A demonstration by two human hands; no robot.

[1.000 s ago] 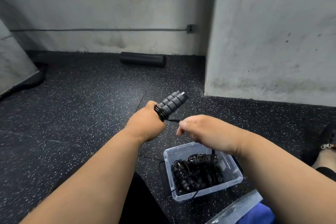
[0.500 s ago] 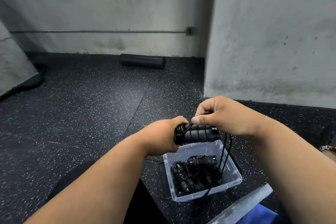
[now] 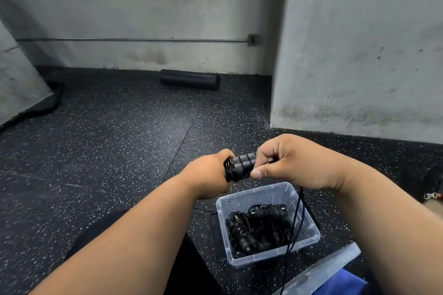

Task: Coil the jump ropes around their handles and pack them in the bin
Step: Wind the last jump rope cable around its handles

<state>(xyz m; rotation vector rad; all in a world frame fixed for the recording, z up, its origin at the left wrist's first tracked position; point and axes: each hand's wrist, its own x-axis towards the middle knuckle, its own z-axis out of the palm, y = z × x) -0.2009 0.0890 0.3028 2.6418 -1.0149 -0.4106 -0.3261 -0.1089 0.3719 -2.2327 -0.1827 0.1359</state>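
Left hand (image 3: 208,176) grips the handles (image 3: 242,165) steady above the bin (image 3: 304,217); right hand (image 3: 291,163) pinches the cord (image 3: 296,220), guiding wraps. Slack hangs into the bin, beside coiled ropes (image 3: 257,229).

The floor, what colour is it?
The floor is black with small white speckles, best seen in the head view.

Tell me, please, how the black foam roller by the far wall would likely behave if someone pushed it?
The foam roller is a cylinder lying on its side, so it would probably roll readily. It looks like foam, so likely light for its size. The speckled floor looks like rubber, so it should roll rather than slide.
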